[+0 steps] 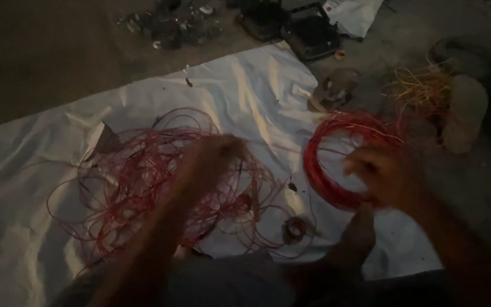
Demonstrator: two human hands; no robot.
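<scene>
My left hand [214, 154] is blurred above a loose tangle of red wire [137, 176] spread over a white sheet [245, 85], with its fingers closed on strands of it. My right hand [383, 173] grips a neat round coil of red wire [328, 165] at the sheet's right edge, holding the coil's lower right side. A strand seems to run from the tangle toward the coil. The scene is dim and both hands are motion-blurred.
A bundle of yellow wire [421, 88] lies at the far right beside a pale rounded object [464, 111]. Dark boxes [308, 31] and a pile of small debris [171, 25] sit at the top. A small round object [294, 229] rests on the sheet near my foot [356, 239].
</scene>
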